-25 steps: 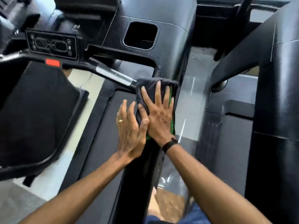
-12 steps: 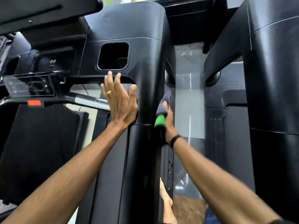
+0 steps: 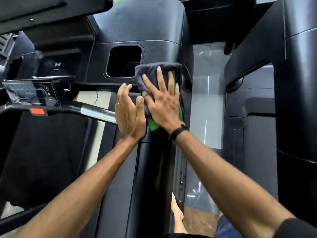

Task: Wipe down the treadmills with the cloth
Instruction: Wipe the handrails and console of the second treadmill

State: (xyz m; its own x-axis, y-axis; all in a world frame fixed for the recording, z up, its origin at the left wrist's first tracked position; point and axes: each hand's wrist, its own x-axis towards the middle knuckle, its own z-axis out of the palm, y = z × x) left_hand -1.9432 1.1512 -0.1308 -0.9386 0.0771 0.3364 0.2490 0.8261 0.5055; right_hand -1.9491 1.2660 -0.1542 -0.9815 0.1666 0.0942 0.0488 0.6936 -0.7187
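Note:
A dark grey cloth [image 3: 149, 73] with a green underside lies flat against the black upright column [image 3: 151, 169] of the treadmill, just right of a rectangular cup recess [image 3: 123, 61]. My right hand [image 3: 163, 102] presses the cloth onto the column with its fingers spread and straight. My left hand [image 3: 129, 112] rests on the column's left side beside the cloth, with its fingertips curled at the console's lower edge and the thumb touching the cloth.
A chrome and black handrail [image 3: 96, 112] with a red tab [image 3: 38, 111] runs left, under a small control panel [image 3: 32, 93]. A second treadmill's black upright [image 3: 296, 100] stands at the right. Grey floor [image 3: 207, 100] shows between the two machines.
My right hand has brought the cloth from the column's right side round to its front face and higher. My left hand has shifted right and down to meet it.

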